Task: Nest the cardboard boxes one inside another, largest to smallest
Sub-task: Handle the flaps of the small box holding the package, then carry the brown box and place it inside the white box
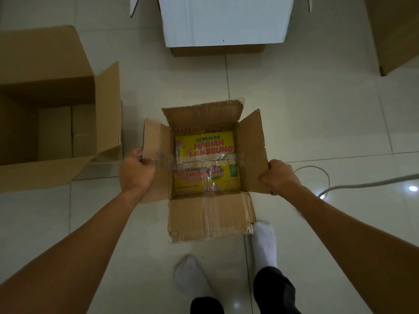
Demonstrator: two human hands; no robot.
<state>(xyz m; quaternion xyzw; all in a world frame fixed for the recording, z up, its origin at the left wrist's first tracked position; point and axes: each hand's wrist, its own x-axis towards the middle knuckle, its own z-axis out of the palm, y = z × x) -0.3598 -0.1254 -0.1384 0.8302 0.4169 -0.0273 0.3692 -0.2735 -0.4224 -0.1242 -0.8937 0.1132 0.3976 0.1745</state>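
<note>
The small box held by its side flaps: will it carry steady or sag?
Probably light: the small box looks empty apart from its printed yellow base. Its creased, taped flaps may bend where the left hand and right hand grip, so it could sag or swing.

There is only one camera, worn on the person's head. It looks almost straight down at the floor [317,114] from standing height. The small open box [205,159] sits in the middle of the view, close below, with a grip on each side and both feet underneath.
</note>
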